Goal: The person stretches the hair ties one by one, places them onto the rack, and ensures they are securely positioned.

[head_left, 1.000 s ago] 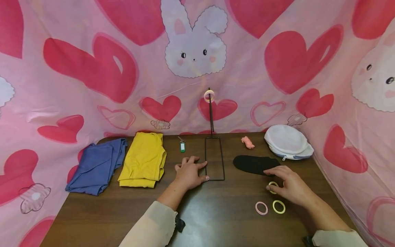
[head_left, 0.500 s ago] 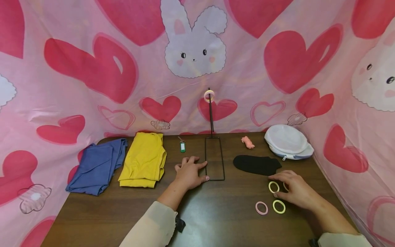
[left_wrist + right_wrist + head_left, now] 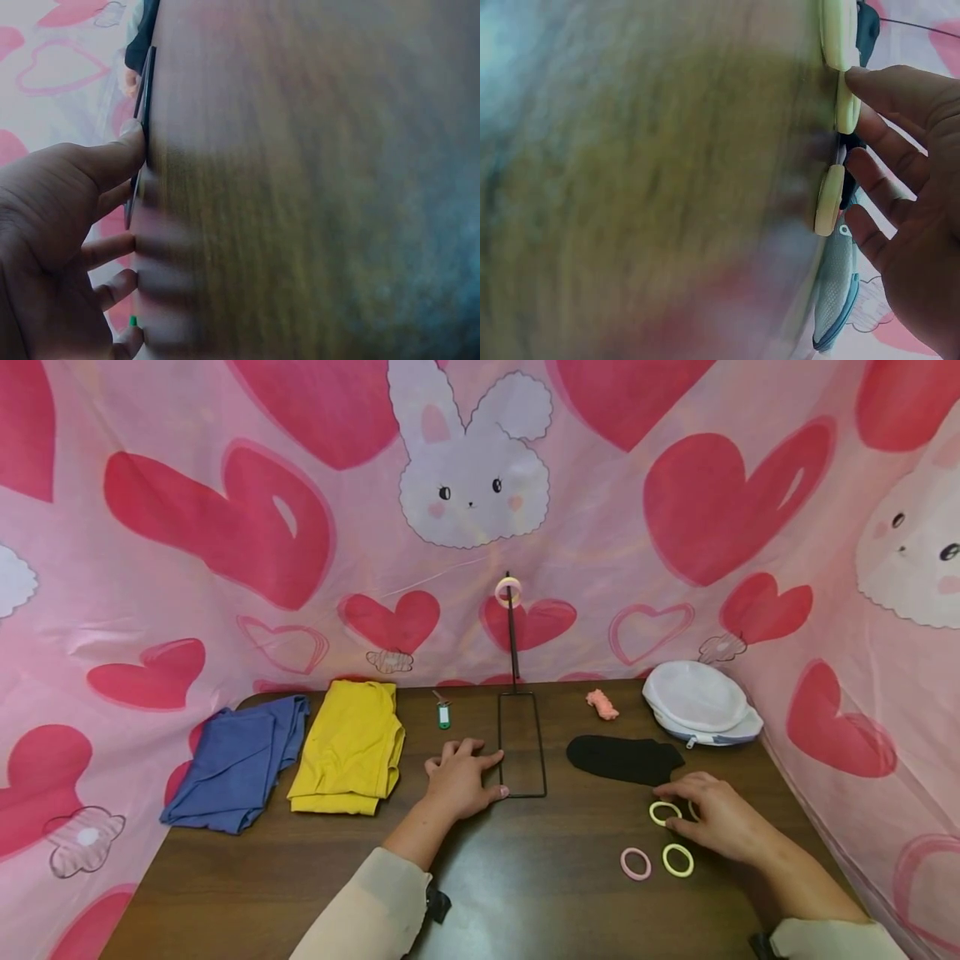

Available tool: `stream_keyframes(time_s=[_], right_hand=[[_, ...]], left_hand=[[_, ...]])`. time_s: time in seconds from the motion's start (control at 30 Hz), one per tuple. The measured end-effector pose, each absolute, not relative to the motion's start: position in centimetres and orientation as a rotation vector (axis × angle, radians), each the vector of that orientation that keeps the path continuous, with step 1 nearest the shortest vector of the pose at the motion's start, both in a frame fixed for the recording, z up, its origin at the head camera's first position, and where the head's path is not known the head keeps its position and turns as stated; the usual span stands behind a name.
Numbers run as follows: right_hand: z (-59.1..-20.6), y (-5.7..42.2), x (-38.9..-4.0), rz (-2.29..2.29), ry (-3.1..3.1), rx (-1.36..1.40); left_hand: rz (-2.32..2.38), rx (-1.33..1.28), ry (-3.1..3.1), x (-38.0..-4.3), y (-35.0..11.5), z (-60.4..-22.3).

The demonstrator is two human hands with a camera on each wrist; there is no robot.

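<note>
My left hand [image 3: 461,781] rests on the table, fingers spread. Its thumb and index fingertip press the left side of a black wire stand's rectangular base [image 3: 542,752]. The stand's upright post [image 3: 513,643] carries pink and yellow rings [image 3: 508,592] near its top. At the right, my right hand [image 3: 716,817] reaches low over the table with loosely bent fingers. Its thumb tip touches the near edge of a yellow ring [image 3: 654,810], which looks tilted. Another ring [image 3: 693,811] is partly hidden under that hand. A pink ring [image 3: 636,864] and a yellow ring [image 3: 678,861] lie nearer me.
A black sock-like cloth [image 3: 622,758] lies beyond the right hand. Behind it are a coral yarn bundle [image 3: 602,705] and a white zippered pouch [image 3: 697,697]. On the left are folded yellow cloth [image 3: 347,747], blue cloth [image 3: 232,768] and a green key tag [image 3: 444,717].
My right hand has drawn back slightly to the right, off the sock-like cloth, uncovering more of the yellow ring. That ring now looks flatter, tilted at the thumb. The left hand stays put.
</note>
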State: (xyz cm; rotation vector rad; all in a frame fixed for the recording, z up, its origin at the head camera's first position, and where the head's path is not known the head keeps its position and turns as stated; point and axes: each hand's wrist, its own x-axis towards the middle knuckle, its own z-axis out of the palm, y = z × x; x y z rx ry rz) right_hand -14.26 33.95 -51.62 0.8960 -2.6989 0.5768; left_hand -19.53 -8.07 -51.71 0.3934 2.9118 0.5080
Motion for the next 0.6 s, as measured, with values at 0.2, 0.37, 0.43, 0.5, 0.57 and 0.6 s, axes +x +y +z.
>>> stream_keyframes(time_s=[0.2, 0.37, 0.43, 0.5, 0.57, 0.6], right_hand=[[-51.63, 33.87, -14.32, 0.563, -2.723, 0.910], [-51.55, 33.69, -14.34, 0.610, -2.733, 0.931], [-51.52, 33.53, -14.38, 0.637, -2.731, 0.946], [-51.45, 33.33, -14.44, 0.653, -2.732, 0.958], [-51.33, 33.10, -14.48, 0.659, -2.738, 0.966], [-51.27, 32.98, -14.49, 0.660, -2.740, 0.969]], left_hand=[[0.508, 0.392, 2.911, -19.52, -8.11, -51.68], [0.506, 0.388, 2.916, -19.53, -8.07, -51.69], [0.507, 0.387, 2.915, -19.52, -8.04, -51.69], [0.506, 0.388, 2.915, -19.50, -8.02, -51.69], [0.504, 0.388, 2.914, -19.48, -8.00, -51.69], [0.503, 0.388, 2.913, -19.48, -8.00, -51.70]])
